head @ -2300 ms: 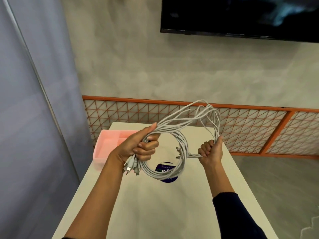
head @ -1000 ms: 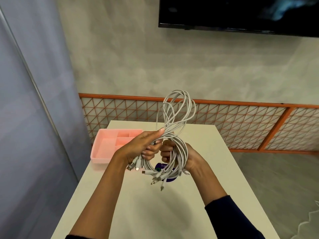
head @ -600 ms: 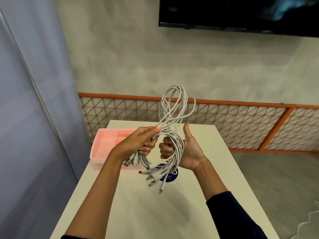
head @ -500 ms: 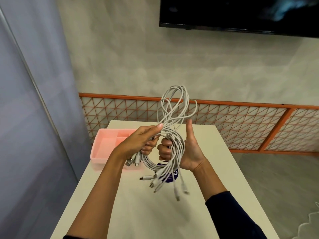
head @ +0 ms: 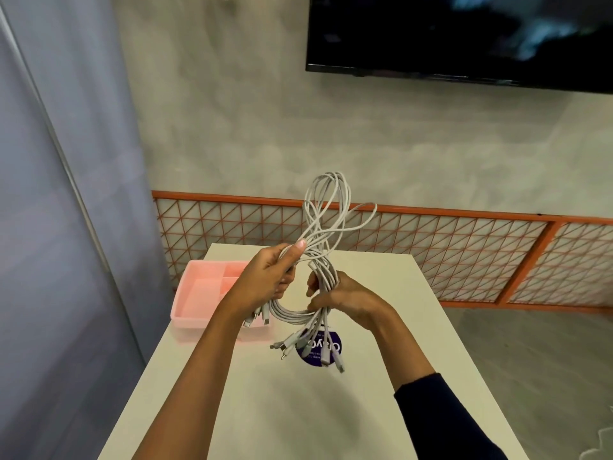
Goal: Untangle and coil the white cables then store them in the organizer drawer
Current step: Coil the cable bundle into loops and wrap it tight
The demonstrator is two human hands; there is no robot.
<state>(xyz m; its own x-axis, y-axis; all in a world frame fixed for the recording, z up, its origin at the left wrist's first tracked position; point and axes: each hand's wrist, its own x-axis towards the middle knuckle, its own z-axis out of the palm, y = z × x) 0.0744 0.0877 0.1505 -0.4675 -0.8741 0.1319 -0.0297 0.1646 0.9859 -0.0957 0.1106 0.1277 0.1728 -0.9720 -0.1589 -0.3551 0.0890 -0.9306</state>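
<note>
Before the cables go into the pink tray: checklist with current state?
1. Left grip holds the white cables: ok.
2. Right grip holds the coil's lower side: ok.
3. Coil tidy: not ok; the upper loops cross and one sticks out to the right.
4. Plug ends gathered: not ok; they dangle loose below both hands.
5. Pink tray open-topped, on the table left of the hands: ok.
6. Coil fits a compartment: cannot tell.

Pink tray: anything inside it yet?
The pink tray shows only dividers and bare floor in the compartments in view; no cables in them. Its right part is hidden behind the left hand, which grips the white cables.
</note>
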